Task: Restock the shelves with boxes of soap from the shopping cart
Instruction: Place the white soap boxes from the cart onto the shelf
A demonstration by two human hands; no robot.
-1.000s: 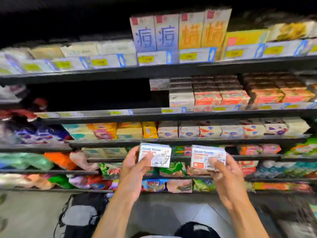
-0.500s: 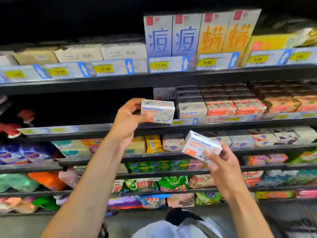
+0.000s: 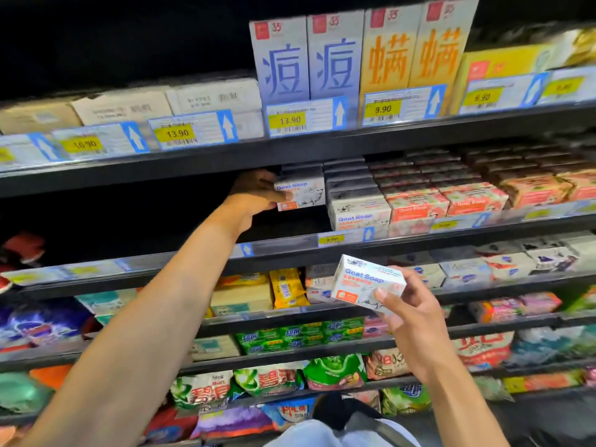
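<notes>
Left hand [image 3: 254,193]: reaches into the dark gap on the shelf [image 3: 290,256], with the fingers and thumb clamped on the left end of the upper soap box [image 3: 301,195].
Upper soap box: held level above the shelf board, just left of the stack of soap boxes [image 3: 358,211]. I cannot tell whether they touch.
Right hand [image 3: 412,314]: below that shelf, with the fingers clamped on the lower soap box [image 3: 369,280] and the thumb across its front.
Lower soap box: tilted in the air before the lower shelves, well apart from the upper one.
Price tags [image 3: 288,119]: yellow, reading 13.90 and 9.90.
</notes>
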